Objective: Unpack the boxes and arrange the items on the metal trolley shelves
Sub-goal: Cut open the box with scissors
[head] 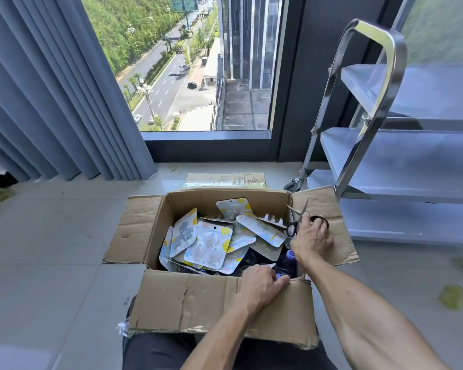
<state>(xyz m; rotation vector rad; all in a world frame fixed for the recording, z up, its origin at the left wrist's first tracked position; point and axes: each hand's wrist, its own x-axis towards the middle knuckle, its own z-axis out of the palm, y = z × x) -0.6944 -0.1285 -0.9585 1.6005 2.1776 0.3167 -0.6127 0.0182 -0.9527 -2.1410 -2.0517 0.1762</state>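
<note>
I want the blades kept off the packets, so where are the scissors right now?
In the head view, the scissors are in the right hand, over the right edge of the open cardboard box, blades apart and pointing up toward the trolley.

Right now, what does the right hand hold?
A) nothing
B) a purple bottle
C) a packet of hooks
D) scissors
D: the right hand grips the black handles of the scissors, blades open and pointing up over the box's right flap.
</note>
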